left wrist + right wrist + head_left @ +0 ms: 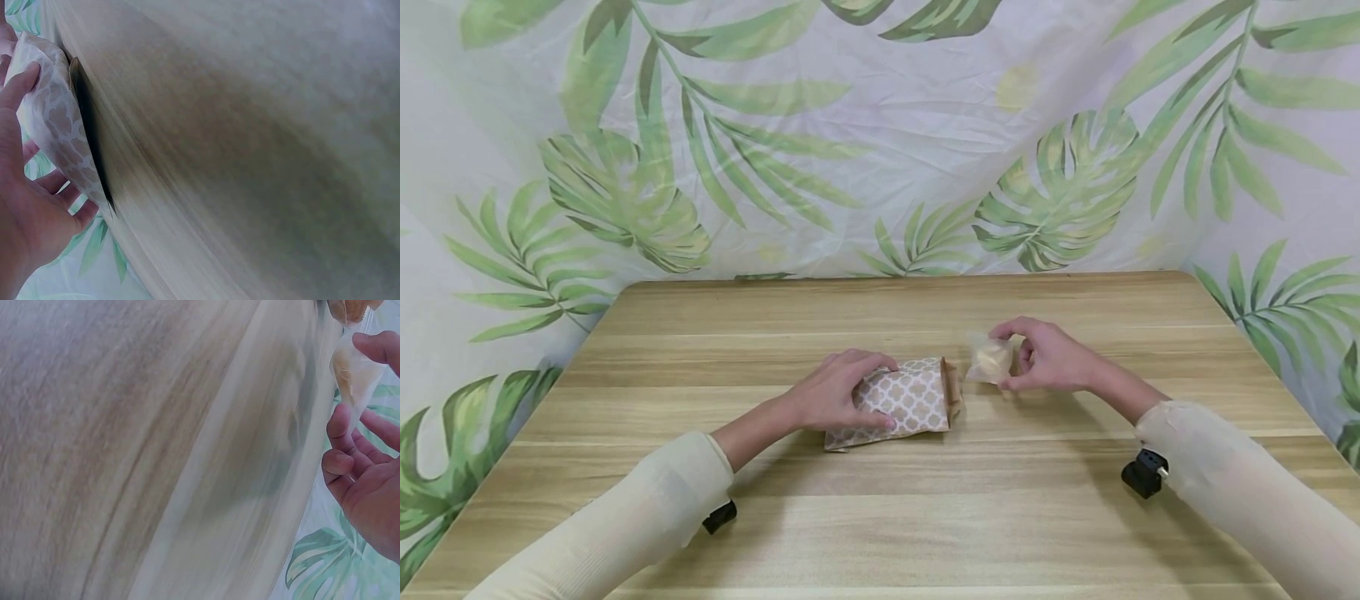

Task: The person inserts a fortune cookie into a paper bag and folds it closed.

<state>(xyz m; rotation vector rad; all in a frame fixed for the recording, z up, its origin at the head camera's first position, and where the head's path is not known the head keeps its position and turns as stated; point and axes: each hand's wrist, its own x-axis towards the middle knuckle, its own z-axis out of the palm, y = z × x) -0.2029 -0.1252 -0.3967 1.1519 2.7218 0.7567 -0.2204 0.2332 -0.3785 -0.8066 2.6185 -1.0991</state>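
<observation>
A brown paper bag (917, 398) with a white lattice pattern lies on its side, its open mouth facing right. My left hand (831, 396) holds it from the closed end, thumb on the near side and fingers over the far side. The left wrist view shows the same bag (65, 140) between thumb and fingers. Just right of the mouth, my right hand (1051, 358) pinches a small clear packet (989, 358) with something pale yellow inside. In the right wrist view the packet (356, 372) hangs by the thumb and fingertips, close to the bag's mouth.
Both hands work over a wooden table (880, 525) with rounded far corners. A leaf-printed cloth (917, 150) hangs behind its far edge. Black devices sit under the left wrist (721, 517) and the right wrist (1145, 473), below cream sleeves (647, 500).
</observation>
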